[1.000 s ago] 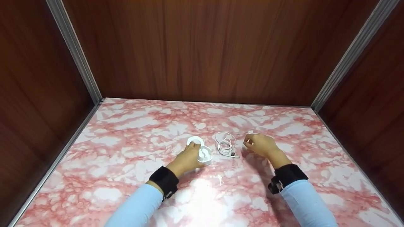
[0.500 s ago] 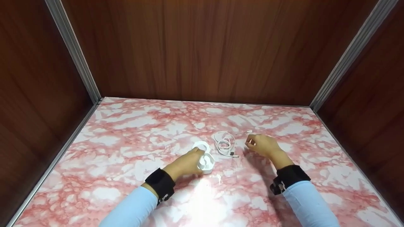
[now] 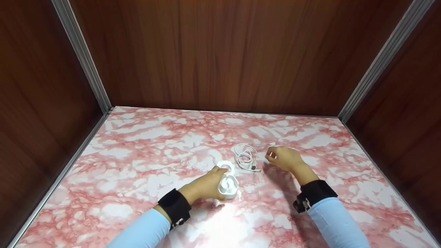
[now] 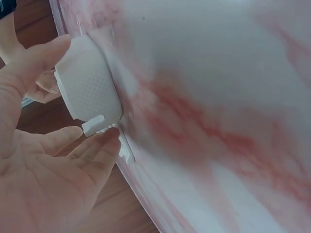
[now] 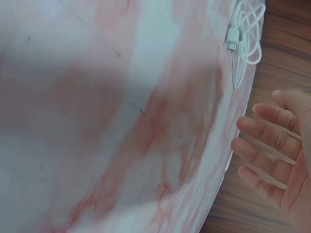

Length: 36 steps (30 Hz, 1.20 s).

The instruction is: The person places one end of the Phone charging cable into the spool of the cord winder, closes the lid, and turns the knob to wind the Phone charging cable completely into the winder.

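Clock read from the wearer's view, 12 at the back wall. I see the left hand [image 3: 211,184] pinching the white plastic case [image 3: 234,193] by its 9 o'clock side, thumb against one wall and fingertips against another. Whether its base touches the marbled tabletop [image 3: 155,193] I cannot tell. The open lid [image 3: 231,166] sits at the case's 12.

Right hand [image 3: 284,158]: fingers loosely parted, holding nothing, at 3 o'clock of the coiled white USB cable [image 3: 245,162], apart from it.

Risks, my judgement: a one-sided pinch could let the case twist or tip, the lid adding leverage. The cable lies near the lid, so a swing toward 1 could snag a loop. Its coils look untied; a tug on the plug [image 5: 233,40] could tangle them.

Versus one second ago: case and left hand have shifted toward 5; cable and right hand hardly moved.
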Tool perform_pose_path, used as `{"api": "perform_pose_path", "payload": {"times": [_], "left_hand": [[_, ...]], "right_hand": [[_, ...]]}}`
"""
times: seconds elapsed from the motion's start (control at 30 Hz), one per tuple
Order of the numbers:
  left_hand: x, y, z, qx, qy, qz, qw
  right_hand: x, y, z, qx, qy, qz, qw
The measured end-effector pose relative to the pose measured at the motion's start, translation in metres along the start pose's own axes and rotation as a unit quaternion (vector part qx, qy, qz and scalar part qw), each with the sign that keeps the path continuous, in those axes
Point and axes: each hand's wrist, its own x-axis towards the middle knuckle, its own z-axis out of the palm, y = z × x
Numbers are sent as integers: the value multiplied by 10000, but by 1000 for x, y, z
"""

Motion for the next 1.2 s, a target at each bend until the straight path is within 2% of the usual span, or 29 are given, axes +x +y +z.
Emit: {"api": "perform_pose_path", "payload": {"times": [0.1,0.2,0.27,0.33,0.43,0.5,0.63,0.87,0.97,1.1,1.2], "left_hand": [[1,-2,-1,-91,-31,-107,9999],[2,-3,0,-35,-36,-124,9999],[1,-5,1,17,-22,-109,9999],[1,-8,2,48,-4,-76,10000],[2,-9,3,141,-25,-108,9998],[3,-8,2,223,-38,-108,9997],[5,-6,1,324,-49,-52,9994],[4,-5,1,232,-12,0,9997],[4,-5,1,206,31,35,9998],[4,-6,1,234,57,85,9997],[3,-7,1,239,21,100,9997]], "right_hand": [[-3,-19,-1,156,118,-267,9995],[-9,-49,0,526,195,-992,9935],[-14,-71,4,801,10,-1634,9833],[-19,-90,10,957,-297,-2299,9681],[-25,-109,17,844,-666,-2890,9513],[-26,-114,21,604,-673,-3126,9456],[-23,-116,24,272,-517,-3329,9412],[-18,-117,28,265,-124,-3503,9362],[-18,-119,31,118,179,-3391,9405],[-20,-123,36,-230,477,-2997,9526],[-21,-124,39,-424,637,-2800,9569]]}}
